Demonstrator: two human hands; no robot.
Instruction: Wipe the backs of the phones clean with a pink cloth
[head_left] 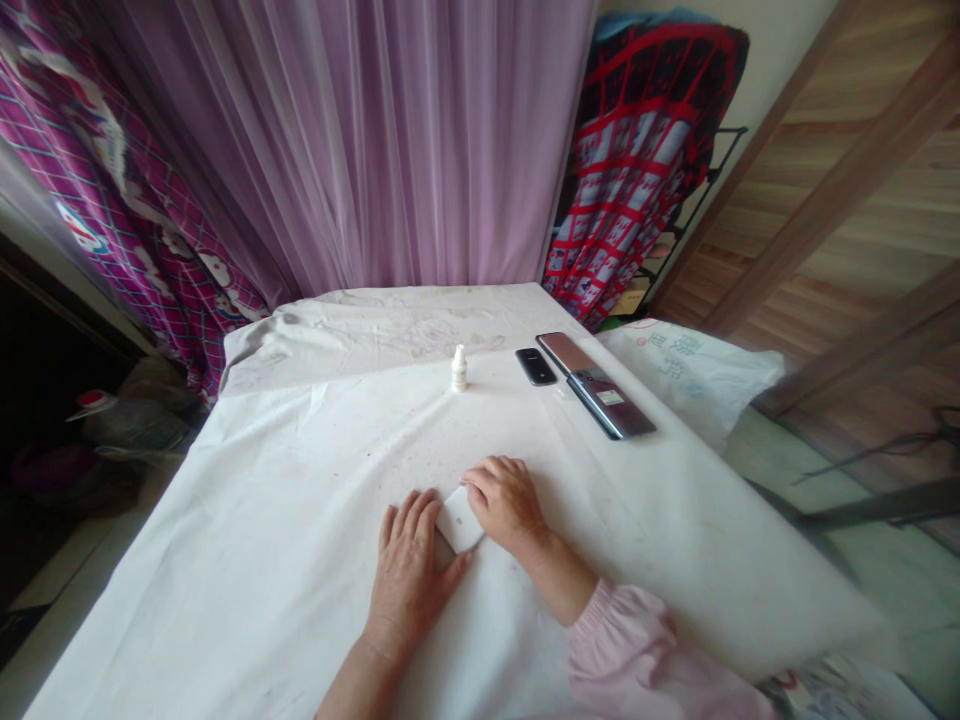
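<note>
Much open room lies on the left of the cloth-covered surface (225,520), between its left edge and the left hand (409,555). That hand is wide: palm down, fingers laid along the left side of a flat white object (459,522), thumb reaching its near corner, probably to keep it from sliding. The object rests on the near middle part of the surface, turned cornerwise between both hands. Beyond it, a small white bottle (460,370) stands upright, well apart, so it seems unlikely to be knocked. The right hand (508,505) is narrow, fingers curled and thumb at the object's far right side, perhaps steadying it; I cannot tell whether it pinches. Farther right, a small black phone (535,366) lies just beside a long glossy item (609,398), perhaps two phones end to end, seemingly set aside near the right edge. That edge leaves them little room to slide; nearer, more bare cloth spreads right of the forearm. Past the edge sits a plastic bag (686,375).
</note>
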